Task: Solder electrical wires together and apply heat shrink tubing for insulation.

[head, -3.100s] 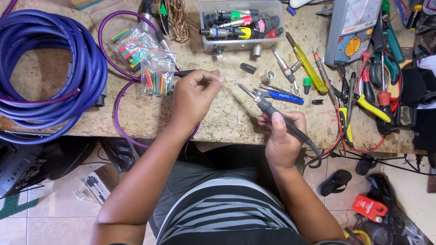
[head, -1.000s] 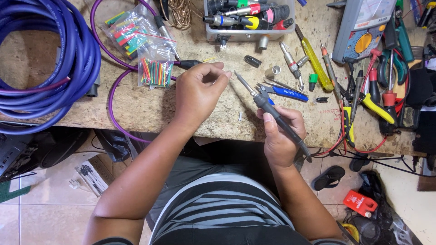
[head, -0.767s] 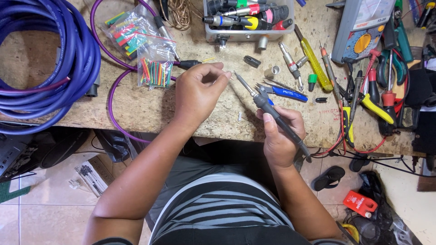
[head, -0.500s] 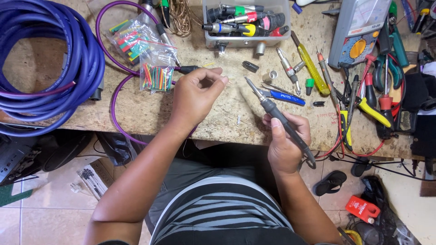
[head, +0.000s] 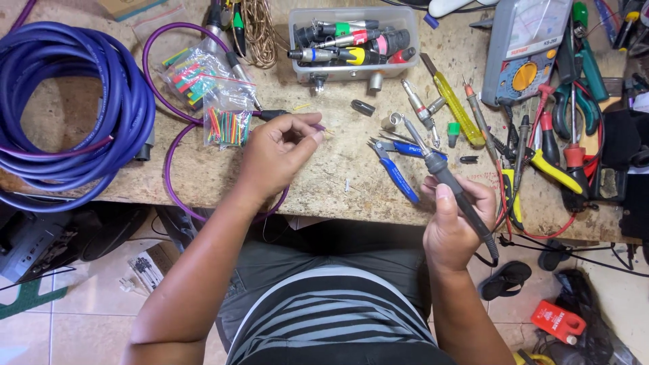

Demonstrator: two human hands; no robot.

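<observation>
The left hand [head: 274, 159] reaches forward over the worn, speckled stone tabletop [head: 324, 182], forearm angled up from the lower left, wrist bent so the knuckles face the camera; its grip is closed, thumb and fingertips pinching the stripped end of a thin purple cable [head: 177, 132] that loops back across the tabletop to the left and hangs over its near edge. The right hand [head: 454, 223] sits at the near edge, forearm rising from below, fingers wrapped in a closed grip round the black handle of a soldering iron [head: 443, 177] with the thumb laid along the shaft; the iron's metal tip points up and left, away from the body, well apart from the cable end. Just left of the iron lie blue-handled small pliers [head: 395, 165]. Beside the left hand lies a clear bag of coloured heat-shrink tubes [head: 228, 125], and farther left a thick coil of blue cable [head: 67, 115].
</observation>
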